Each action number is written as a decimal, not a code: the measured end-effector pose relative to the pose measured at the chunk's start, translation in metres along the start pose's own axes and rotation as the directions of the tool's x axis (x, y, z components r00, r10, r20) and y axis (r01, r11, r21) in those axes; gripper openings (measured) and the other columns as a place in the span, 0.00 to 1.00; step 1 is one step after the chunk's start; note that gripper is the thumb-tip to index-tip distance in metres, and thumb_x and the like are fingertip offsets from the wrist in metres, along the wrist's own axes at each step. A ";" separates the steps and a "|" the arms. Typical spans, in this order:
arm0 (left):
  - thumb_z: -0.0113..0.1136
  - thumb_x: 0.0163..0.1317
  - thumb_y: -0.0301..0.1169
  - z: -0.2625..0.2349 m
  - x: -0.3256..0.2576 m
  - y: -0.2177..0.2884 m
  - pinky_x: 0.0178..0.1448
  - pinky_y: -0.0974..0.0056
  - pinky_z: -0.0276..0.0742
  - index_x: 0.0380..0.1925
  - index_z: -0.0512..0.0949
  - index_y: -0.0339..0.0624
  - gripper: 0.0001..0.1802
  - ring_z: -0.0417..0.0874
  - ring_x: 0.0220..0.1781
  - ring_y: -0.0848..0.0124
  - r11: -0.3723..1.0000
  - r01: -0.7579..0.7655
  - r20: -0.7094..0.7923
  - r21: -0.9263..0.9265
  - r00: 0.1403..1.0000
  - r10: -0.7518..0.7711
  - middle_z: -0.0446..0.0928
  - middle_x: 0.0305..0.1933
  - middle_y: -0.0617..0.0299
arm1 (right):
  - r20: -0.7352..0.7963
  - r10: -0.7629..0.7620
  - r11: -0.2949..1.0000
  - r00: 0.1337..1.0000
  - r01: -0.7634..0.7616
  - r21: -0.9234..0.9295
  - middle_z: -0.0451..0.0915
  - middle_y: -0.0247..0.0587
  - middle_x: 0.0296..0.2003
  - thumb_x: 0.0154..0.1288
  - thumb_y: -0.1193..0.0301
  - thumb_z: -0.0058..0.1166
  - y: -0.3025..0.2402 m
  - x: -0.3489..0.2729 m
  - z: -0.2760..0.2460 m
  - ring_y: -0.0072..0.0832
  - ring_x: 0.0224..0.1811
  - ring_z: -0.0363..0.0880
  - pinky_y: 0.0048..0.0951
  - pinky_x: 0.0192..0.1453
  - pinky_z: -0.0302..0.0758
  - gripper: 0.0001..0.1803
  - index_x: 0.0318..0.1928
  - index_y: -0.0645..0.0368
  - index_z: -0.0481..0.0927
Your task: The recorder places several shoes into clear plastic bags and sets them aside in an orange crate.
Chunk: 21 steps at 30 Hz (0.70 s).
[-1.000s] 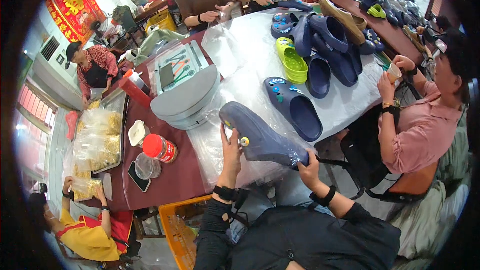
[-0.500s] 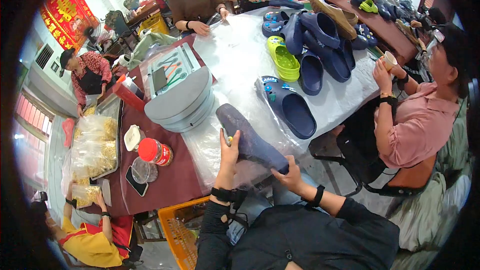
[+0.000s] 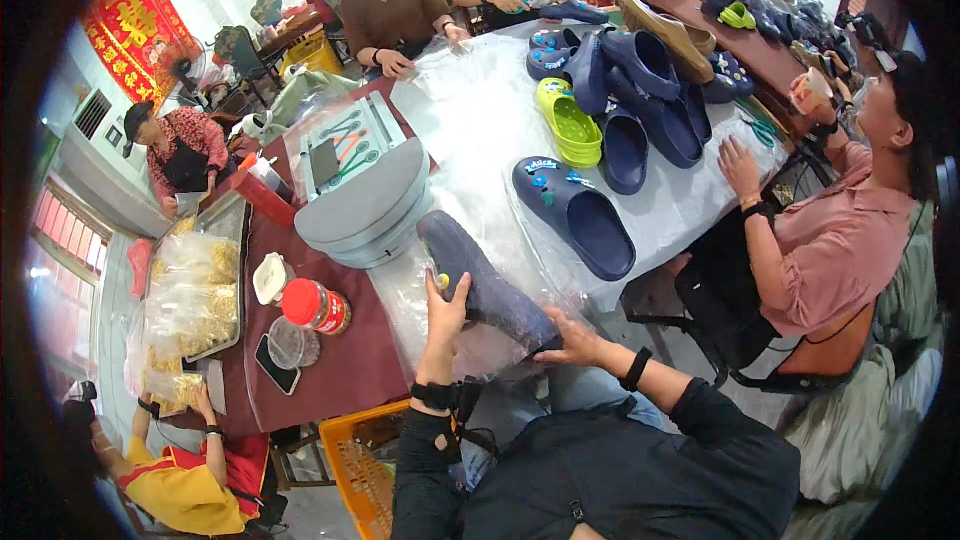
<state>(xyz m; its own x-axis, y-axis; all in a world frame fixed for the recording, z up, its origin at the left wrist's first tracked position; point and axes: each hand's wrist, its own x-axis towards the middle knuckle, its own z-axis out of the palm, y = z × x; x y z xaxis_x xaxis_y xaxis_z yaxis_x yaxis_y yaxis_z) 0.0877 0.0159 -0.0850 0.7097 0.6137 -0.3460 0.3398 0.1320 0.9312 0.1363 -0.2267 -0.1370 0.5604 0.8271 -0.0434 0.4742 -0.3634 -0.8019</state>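
Observation:
A dark navy clog (image 3: 478, 280) in a clear plastic bag is held over the near table edge, tilted from upper left to lower right. My left hand (image 3: 446, 318) grips its left side, thumb up, near a small yellow-green charm. At its lower right end, my right hand (image 3: 580, 342) holds the clog through the plastic, some fingers hidden. A loose navy clog with blue and white charms (image 3: 590, 225) lies just beyond, on clear plastic sheeting (image 3: 470, 130).
Further back lie a pile of navy clogs (image 3: 650, 100), lime clogs (image 3: 575, 125) and a brown shoe (image 3: 668, 40). Left stand grey lids (image 3: 365, 205), a red-lidded jar (image 3: 315, 305) and a phone (image 3: 278, 364). An orange crate (image 3: 355, 460) sits below. Co-workers surround the table.
The bagged clog has shifted slightly left, and my right hand's fingers have spread along its end. The person at right has lowered one hand toward the table, the other holding a cup.

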 end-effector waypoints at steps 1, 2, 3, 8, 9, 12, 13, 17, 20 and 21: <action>0.62 0.57 0.45 0.000 0.001 -0.005 0.65 0.52 0.61 0.70 0.42 0.46 0.49 0.60 0.67 0.54 0.993 -0.109 -0.005 0.034 0.994 0.110 0.51 0.70 0.45 | 0.035 0.056 0.998 0.998 -0.054 -0.042 0.69 0.64 0.54 0.52 0.52 0.64 -0.005 0.000 -0.005 0.55 0.56 0.70 0.42 0.59 0.66 0.48 0.64 0.63 0.52; 0.62 0.57 0.45 -0.001 -0.002 -0.012 0.65 0.52 0.61 0.70 0.42 0.46 0.49 0.60 0.67 0.54 0.993 -0.112 -0.006 0.032 0.994 0.112 0.51 0.70 0.45 | 0.035 0.054 0.998 0.998 -0.053 -0.044 0.69 0.64 0.54 0.52 0.52 0.64 0.001 0.000 -0.002 0.55 0.56 0.70 0.42 0.59 0.66 0.48 0.64 0.63 0.52; 0.63 0.56 0.47 -0.001 -0.008 -0.021 0.67 0.50 0.56 0.70 0.40 0.44 0.52 0.54 0.70 0.51 0.980 -0.201 0.011 0.006 0.980 0.201 0.46 0.71 0.43 | -0.007 -0.008 0.999 1.000 0.008 -0.047 0.72 0.64 0.50 0.52 0.50 0.63 0.013 0.001 0.005 0.55 0.51 0.73 0.43 0.54 0.69 0.49 0.65 0.61 0.52; 0.69 0.44 0.53 0.012 -0.083 -0.027 0.70 0.44 0.47 0.70 0.39 0.43 0.63 0.42 0.73 0.41 0.660 -0.685 0.263 0.308 0.728 0.633 0.32 0.71 0.30 | -0.089 -0.101 0.994 0.991 0.104 0.031 0.69 0.67 0.53 0.52 0.47 0.62 0.004 0.001 -0.003 0.53 0.46 0.76 0.44 0.48 0.73 0.46 0.64 0.59 0.58; 0.69 0.44 0.53 0.017 -0.090 -0.033 0.70 0.44 0.47 0.70 0.39 0.43 0.63 0.42 0.73 0.41 0.662 -0.682 0.263 0.311 0.731 0.630 0.32 0.71 0.30 | -0.080 -0.146 0.988 0.986 0.142 -0.052 0.64 0.66 0.58 0.52 0.48 0.62 0.001 0.004 -0.002 0.53 0.46 0.76 0.43 0.49 0.73 0.44 0.63 0.59 0.60; 0.73 0.44 0.40 0.028 -0.115 -0.039 0.72 0.49 0.44 0.70 0.42 0.45 0.60 0.39 0.74 0.41 0.572 -0.669 0.258 0.475 0.727 0.636 0.33 0.71 0.33 | -0.005 -0.217 0.961 0.976 0.213 -0.176 0.54 0.62 0.65 0.51 0.51 0.62 -0.014 0.012 0.000 0.54 0.47 0.76 0.43 0.51 0.73 0.40 0.61 0.59 0.65; 0.73 0.44 0.40 0.027 -0.111 -0.040 0.72 0.49 0.44 0.70 0.42 0.45 0.60 0.39 0.74 0.41 0.575 -0.665 0.252 0.477 0.730 0.635 0.33 0.71 0.33 | 0.051 -0.225 0.946 0.973 0.230 -0.230 0.49 0.60 0.68 0.51 0.53 0.63 -0.016 0.016 0.000 0.54 0.48 0.75 0.43 0.52 0.73 0.39 0.60 0.59 0.66; 0.69 0.47 0.36 0.024 -0.101 -0.037 0.71 0.49 0.48 0.69 0.45 0.44 0.54 0.46 0.71 0.39 0.684 -0.479 0.025 0.550 0.828 0.560 0.39 0.70 0.32 | -0.045 -0.316 0.948 0.948 0.317 0.022 0.50 0.57 0.68 0.53 0.64 0.57 -0.018 0.026 0.007 0.52 0.58 0.69 0.45 0.60 0.67 0.30 0.55 0.63 0.69; 0.67 0.50 0.37 0.023 -0.102 -0.044 0.70 0.50 0.51 0.70 0.45 0.47 0.51 0.47 0.71 0.38 0.652 -0.384 -0.013 0.653 0.856 0.517 0.39 0.69 0.28 | -0.010 -0.438 0.896 0.899 0.436 -0.090 0.52 0.56 0.68 0.55 0.70 0.51 -0.018 0.035 0.015 0.48 0.66 0.59 0.44 0.67 0.59 0.25 0.55 0.63 0.68; 0.66 0.50 0.37 0.021 -0.098 -0.048 0.69 0.50 0.54 0.70 0.45 0.48 0.51 0.50 0.69 0.38 0.665 -0.394 -0.017 0.634 0.853 0.522 0.43 0.68 0.27 | 0.000 -0.442 0.894 0.897 0.440 -0.087 0.52 0.56 0.68 0.55 0.70 0.51 -0.015 0.039 0.016 0.48 0.66 0.59 0.44 0.67 0.59 0.25 0.55 0.63 0.68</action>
<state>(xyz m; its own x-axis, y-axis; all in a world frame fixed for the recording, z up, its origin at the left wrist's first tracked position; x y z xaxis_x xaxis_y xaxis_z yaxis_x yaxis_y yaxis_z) 0.0147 -0.0675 -0.0984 0.7721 0.6055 0.1928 0.3373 -0.6476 0.6833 0.1402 -0.1824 -0.1359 0.2931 0.9024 0.3157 0.7299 0.0021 -0.6836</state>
